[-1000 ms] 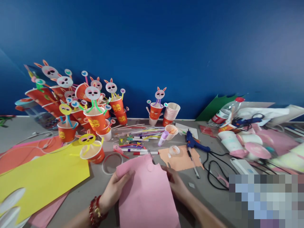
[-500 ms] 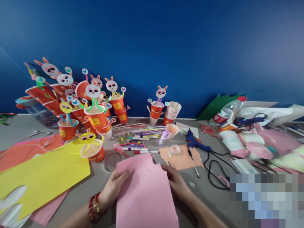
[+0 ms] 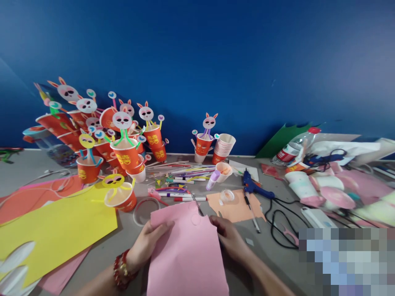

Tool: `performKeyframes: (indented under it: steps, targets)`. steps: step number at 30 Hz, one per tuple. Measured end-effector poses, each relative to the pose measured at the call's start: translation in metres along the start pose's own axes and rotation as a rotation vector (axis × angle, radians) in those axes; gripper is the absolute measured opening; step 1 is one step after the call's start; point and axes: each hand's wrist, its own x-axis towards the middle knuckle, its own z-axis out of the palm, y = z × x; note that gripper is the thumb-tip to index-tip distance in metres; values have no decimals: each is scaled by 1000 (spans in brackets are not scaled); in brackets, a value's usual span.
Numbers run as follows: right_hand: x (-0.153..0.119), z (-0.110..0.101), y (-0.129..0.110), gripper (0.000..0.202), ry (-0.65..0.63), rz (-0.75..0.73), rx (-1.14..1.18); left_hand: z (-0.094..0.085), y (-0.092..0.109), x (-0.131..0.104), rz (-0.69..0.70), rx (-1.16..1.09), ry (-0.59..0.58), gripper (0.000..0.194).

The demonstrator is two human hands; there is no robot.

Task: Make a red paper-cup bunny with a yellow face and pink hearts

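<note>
A sheet of pink paper (image 3: pixel 188 255) is pinched at its left edge by my left hand (image 3: pixel 151 240), thumb on top. Near its upper edge a small circle is drawn, beside a cut notch. My right hand (image 3: pixel 228 234) is closed at the sheet's upper right, around scissors (image 3: pixel 198 208) whose thin metal blade shows at the notch. The paper and fingers hide their handles. Just beyond lie a piece of orange paper (image 3: pixel 240 209) and a roll of clear tape (image 3: pixel 227 195).
Paper cups with rabbit faces (image 3: pixel 125 152) crowd the left back. Yellow paper (image 3: pixel 61 222) lies at left. Markers (image 3: pixel 179 195), a glue stick (image 3: pixel 212 180), a blue glue gun (image 3: pixel 256 185) with black cord and a plastic bottle (image 3: pixel 296 146) are beyond my hands. Behind stands a blue wall.
The pink sheet's lower part has shifted slightly left, and the view has moved a little. Both hands keep their grip in nearly the same place.
</note>
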Motion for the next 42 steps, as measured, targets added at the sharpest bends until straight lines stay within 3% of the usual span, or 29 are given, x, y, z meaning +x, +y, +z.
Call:
performKeyframes:
  steps: [14, 27, 42]
  targets:
    - [1, -8, -2, 22, -19, 1, -113, -1, 4, 1, -32, -97, -63, 37]
    - [3, -18, 0, 12, -127, 23, -150, -9, 12, 3, -43, -83, -146, 31]
    - [1, -23, 1, 35, -176, 17, -206, -16, 13, 8, -13, 20, -164, 36]
